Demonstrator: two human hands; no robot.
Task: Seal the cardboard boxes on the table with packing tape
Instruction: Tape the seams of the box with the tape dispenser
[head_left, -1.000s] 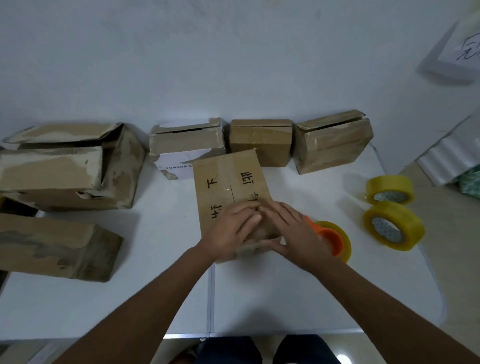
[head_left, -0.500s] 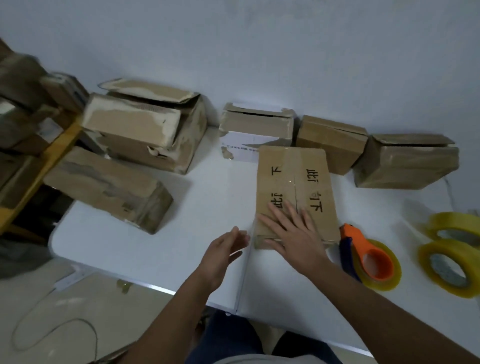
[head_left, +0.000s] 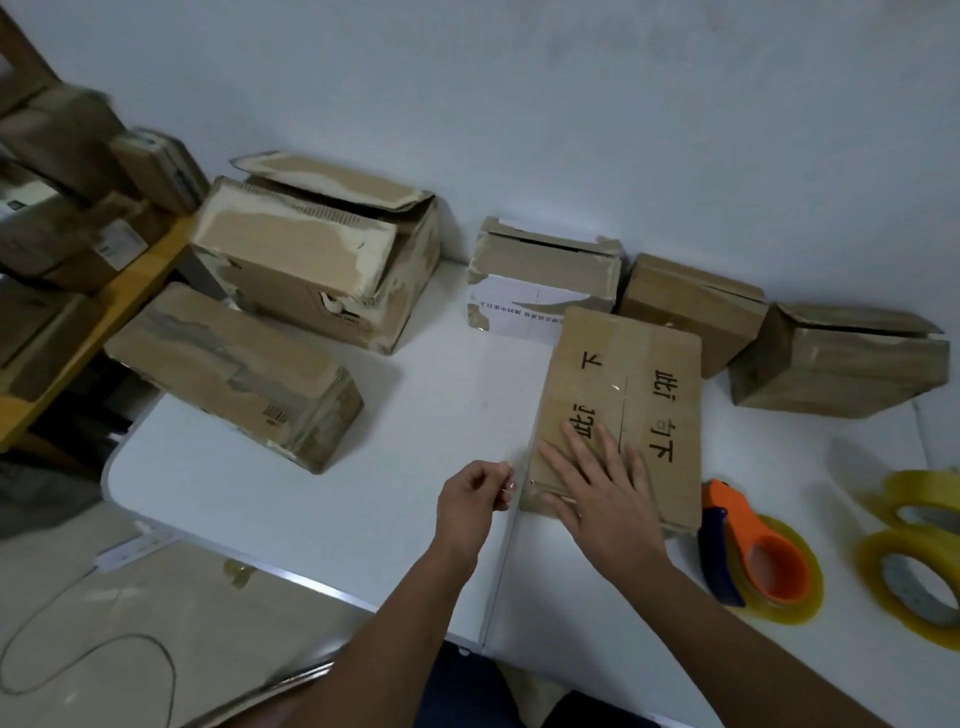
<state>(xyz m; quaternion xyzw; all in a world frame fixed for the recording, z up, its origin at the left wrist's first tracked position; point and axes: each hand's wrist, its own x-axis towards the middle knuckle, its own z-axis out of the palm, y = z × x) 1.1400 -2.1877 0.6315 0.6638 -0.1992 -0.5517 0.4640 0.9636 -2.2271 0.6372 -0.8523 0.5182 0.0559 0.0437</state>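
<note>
A flat brown cardboard box (head_left: 618, 410) with black printed characters lies closed on the white desk (head_left: 291, 499), a little back from its near edge. A glossy strip of clear tape runs along its centre seam. My right hand (head_left: 602, 488) lies palm-down on the box's near end, fingers straight and slightly spread. My left hand (head_left: 470, 499) hovers just beside the box's near-left corner, fingers curled toward the thumb. I cannot tell whether anything is pinched between them.

An orange tape dispenser (head_left: 763, 556) loaded with a yellowish roll sits on the desk just right of the box. Two more tape rolls (head_left: 914, 561) lie toward the desk's right edge, and the frame cuts off part of them.

Along the desk's far edge stand three small boxes: a white-sided box (head_left: 540, 280), a closed small box (head_left: 691, 306) and a box with a loose lid (head_left: 836, 358). A large torn box (head_left: 317, 254) with raised flaps and a long worn box (head_left: 234, 374) occupy the desk's left side. More parcels (head_left: 78, 182) on a wooden shelf (head_left: 93, 322) beyond the desk's left edge are blurred, their labels unreadable. A cable (head_left: 104, 660) loops on the floor.
</note>
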